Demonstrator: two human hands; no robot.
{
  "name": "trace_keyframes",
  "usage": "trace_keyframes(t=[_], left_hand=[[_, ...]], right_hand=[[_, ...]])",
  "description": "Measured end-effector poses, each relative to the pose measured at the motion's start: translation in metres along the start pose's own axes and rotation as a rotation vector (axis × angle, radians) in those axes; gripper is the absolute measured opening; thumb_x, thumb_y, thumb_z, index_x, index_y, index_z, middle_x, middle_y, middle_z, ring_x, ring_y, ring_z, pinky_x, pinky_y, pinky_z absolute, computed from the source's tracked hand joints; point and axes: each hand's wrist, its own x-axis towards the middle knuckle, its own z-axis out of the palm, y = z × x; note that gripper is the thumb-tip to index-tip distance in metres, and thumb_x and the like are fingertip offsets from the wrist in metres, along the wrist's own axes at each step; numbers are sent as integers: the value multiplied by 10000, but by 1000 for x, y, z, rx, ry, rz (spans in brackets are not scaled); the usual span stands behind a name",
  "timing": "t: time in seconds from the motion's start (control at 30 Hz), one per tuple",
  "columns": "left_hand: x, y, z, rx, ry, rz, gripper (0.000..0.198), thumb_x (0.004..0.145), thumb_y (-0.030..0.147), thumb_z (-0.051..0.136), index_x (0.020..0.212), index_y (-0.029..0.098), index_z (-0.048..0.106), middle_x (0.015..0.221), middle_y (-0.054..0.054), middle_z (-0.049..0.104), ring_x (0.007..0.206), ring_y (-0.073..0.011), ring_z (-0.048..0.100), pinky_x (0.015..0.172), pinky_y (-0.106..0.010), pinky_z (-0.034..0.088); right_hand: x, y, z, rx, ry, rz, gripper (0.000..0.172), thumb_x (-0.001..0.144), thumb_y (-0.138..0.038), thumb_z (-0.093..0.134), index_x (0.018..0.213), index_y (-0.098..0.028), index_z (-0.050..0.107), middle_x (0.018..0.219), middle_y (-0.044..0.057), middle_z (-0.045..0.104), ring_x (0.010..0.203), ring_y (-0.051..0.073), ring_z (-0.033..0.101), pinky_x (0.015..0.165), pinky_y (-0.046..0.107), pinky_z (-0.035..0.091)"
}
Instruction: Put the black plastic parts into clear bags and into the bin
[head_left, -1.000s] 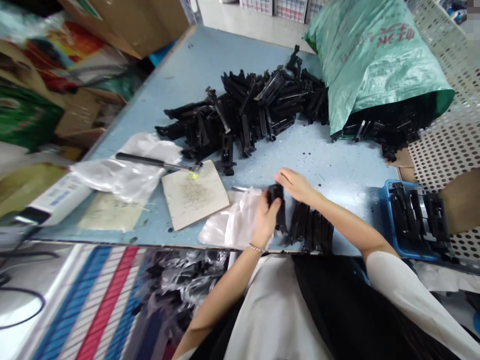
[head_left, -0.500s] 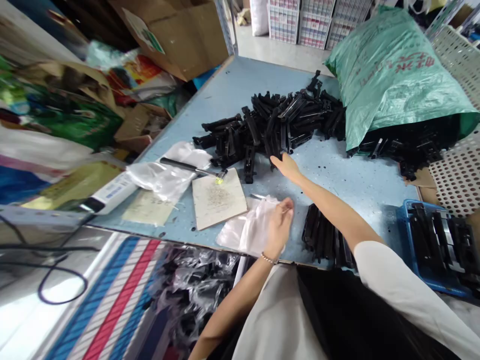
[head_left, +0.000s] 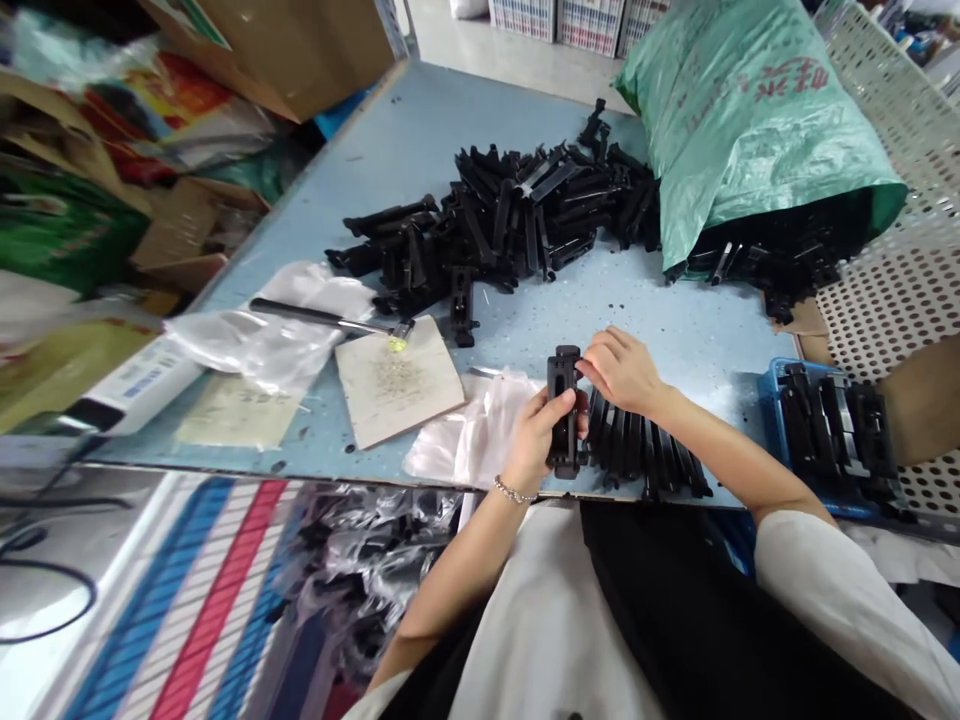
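Note:
My left hand [head_left: 538, 430] is closed around a long black plastic clamp bracket [head_left: 564, 400], held upright over the table's front edge with the thumb across its face. My right hand [head_left: 621, 370] is at the bracket's upper right side, its fingers curled and the tips against or very close to the edge. What these fingers pinch, if anything, is hidden. Just below my right hand, a row of similar black brackets [head_left: 649, 450] lies side by side. Farther back is a large heap of the same brackets [head_left: 517, 210].
A green bag [head_left: 757, 120] spills more brackets at the right, above a blue basket [head_left: 776, 430] of black parts. Left of my hands lie clear plastic bags [head_left: 480, 430], a pale square board [head_left: 397, 385] and a hammer-like tool [head_left: 322, 313]. A cardboard box [head_left: 300, 50] stands back left.
My right hand has come back from the heap to the front edge. A bracket is now in my left hand, which was resting by the plastic bags. The view has shifted slightly.

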Motion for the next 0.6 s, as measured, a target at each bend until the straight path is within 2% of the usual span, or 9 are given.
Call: trace_keyframes(t=[0.1,0.23,0.33,0.4,0.47,0.53,0.6], left_hand=[[-7,-6,-1,76,-11,47,427,706,502,845,893,175,642,722,-8,681,527,-119,598,494,-240,471],[-13,-5,-2,150,-46,44,400,726,481,841,907,176,656,618,3,650,500,-129,583,499,-246,463],[-16,-5,0,138,-54,47,398,706,435,863,933,173,668,638,5,654,516,-130,589,507,-247,464],[-16,-4,-1,85,-25,56,393,699,430,862,922,171,668,696,1,668,533,-116,588,511,-238,462],[-16,-2,-4,8,31,30,409,693,444,852,931,166,669,753,-6,679,561,-105,595,520,-225,465],[-15,0,-7,-69,73,-29,460,678,457,849,985,161,675,771,-8,675,587,-102,602,533,-216,473],[-16,0,-10,-132,67,-91,510,664,452,852,1042,157,678,761,0,658,587,-94,588,526,-206,462]], right_hand=[[-4,-7,1,230,-15,170,465,1060,-569,243,851,-231,484,785,31,551,744,189,516,711,345,424],[-12,-17,10,445,-19,322,539,989,-712,319,787,-235,467,727,0,510,684,165,488,668,325,400],[-18,-20,19,685,-63,539,571,993,-723,250,733,-243,417,610,-30,405,544,142,396,552,305,360],[-26,-23,21,737,-119,596,591,1010,-703,190,724,-241,422,585,-32,397,511,136,380,522,298,353],[-39,-31,19,612,-174,469,605,1015,-697,212,755,-225,487,641,-4,489,573,147,463,571,305,398],[-55,-41,16,363,-219,226,588,1004,-702,299,816,-209,558,751,42,587,696,177,540,650,329,434],[-70,-53,18,129,-257,-3,538,1013,-653,363,842,-201,599,813,76,631,775,204,558,685,350,437]])
